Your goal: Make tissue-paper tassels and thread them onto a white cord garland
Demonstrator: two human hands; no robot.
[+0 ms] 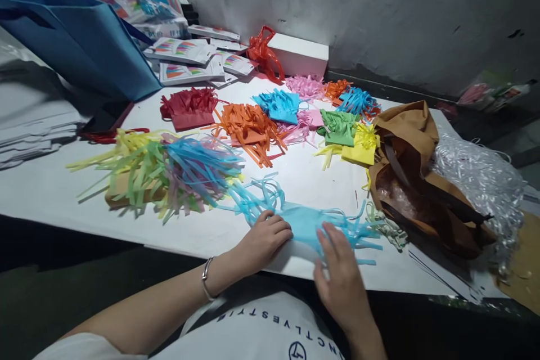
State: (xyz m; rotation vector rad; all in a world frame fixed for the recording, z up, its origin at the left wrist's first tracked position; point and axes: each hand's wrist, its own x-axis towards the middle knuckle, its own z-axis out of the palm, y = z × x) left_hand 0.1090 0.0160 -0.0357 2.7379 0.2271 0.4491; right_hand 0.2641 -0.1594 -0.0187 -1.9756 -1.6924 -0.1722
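Observation:
A light-blue sheet of tissue paper (301,223), cut into fringe at both ends, lies at the table's front edge. My left hand (265,235) rests on its left part, fingers bent and pressed together on the paper. Over the right part is my right hand (340,267), somewhat blurred, its fingers stretched out and apart; whether they touch the paper I cannot tell. Left of the sheet lies a loose pile of fringed tissue paper (143,171) in yellow, green, purple and blue. Strips from the blue sheet reach toward this pile.
Fringed bundles in red (192,109), orange (248,126), green (340,128) and other colours lie farther back. A brown bag (405,140) and clear plastic (476,174) stand right. Flat white boxes (181,50), a blue bag (93,45) and a white box (299,55) line the back.

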